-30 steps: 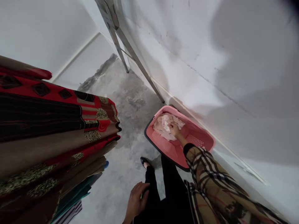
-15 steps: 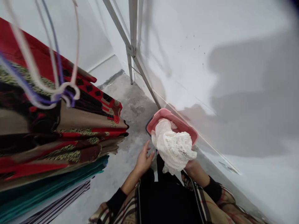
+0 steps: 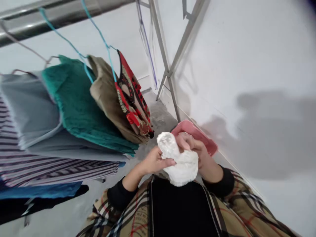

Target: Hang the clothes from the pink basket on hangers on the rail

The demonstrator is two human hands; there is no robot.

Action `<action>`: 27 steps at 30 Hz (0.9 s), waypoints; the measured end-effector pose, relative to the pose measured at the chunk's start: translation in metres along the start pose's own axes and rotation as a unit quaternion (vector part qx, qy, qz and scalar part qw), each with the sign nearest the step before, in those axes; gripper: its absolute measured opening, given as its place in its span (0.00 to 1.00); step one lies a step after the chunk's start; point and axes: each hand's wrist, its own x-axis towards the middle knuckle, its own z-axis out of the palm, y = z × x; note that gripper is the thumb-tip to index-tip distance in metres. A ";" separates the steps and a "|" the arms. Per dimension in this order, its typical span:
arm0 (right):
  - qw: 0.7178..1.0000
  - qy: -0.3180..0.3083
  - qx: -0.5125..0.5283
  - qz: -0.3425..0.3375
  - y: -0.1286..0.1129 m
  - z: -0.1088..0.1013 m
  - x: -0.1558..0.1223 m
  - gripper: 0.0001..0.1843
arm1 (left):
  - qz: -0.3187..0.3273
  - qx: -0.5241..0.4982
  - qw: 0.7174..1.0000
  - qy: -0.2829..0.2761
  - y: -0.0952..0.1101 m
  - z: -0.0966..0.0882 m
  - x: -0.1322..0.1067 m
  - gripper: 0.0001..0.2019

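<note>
Between my hands is a bunched white lacy cloth (image 3: 184,168), held in front of my body. My left hand (image 3: 155,161) grips its left side, with the thumb lying over the front. On the upper right, the fingers of my right hand (image 3: 195,148) are curled around the cloth's edge. Behind and below my right hand stands a pink plastic basket (image 3: 208,144) on the floor by the wall. My right hand and the cloth hide much of its inside.
Clothes hang on my left: a red patterned garment (image 3: 134,102), a brown one (image 3: 105,95), a green one (image 3: 71,98) and a grey one (image 3: 32,108). Above them runs a metal rail (image 3: 74,14). Grey metal legs (image 3: 168,72) stand against the white wall (image 3: 259,59).
The white cloth has come up out of the basket, and my left hand has closed on it. My view has shifted, bringing the rail and more hanging clothes into sight.
</note>
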 end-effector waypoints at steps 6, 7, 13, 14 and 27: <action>0.999 -0.005 0.001 -0.042 -0.011 0.038 0.020 0.21 | 0.074 -0.141 0.931 0.328 0.022 -0.026 -0.051 0.23; 0.999 -0.026 -0.025 -0.038 -0.003 0.039 0.022 0.24 | 0.096 -0.182 0.907 0.368 0.027 -0.031 -0.056 0.26; 0.977 -0.139 -0.157 0.027 0.059 0.048 0.022 0.29 | 0.122 -0.309 0.852 0.405 0.049 -0.047 -0.083 0.36; 0.973 -0.147 -0.175 0.034 0.065 0.050 0.022 0.29 | 0.126 -0.309 0.853 0.400 0.051 -0.048 -0.087 0.36; 0.965 0.007 -0.254 -0.062 0.051 0.054 0.023 0.07 | 0.182 -0.172 0.843 0.477 -0.003 -0.097 -0.166 0.28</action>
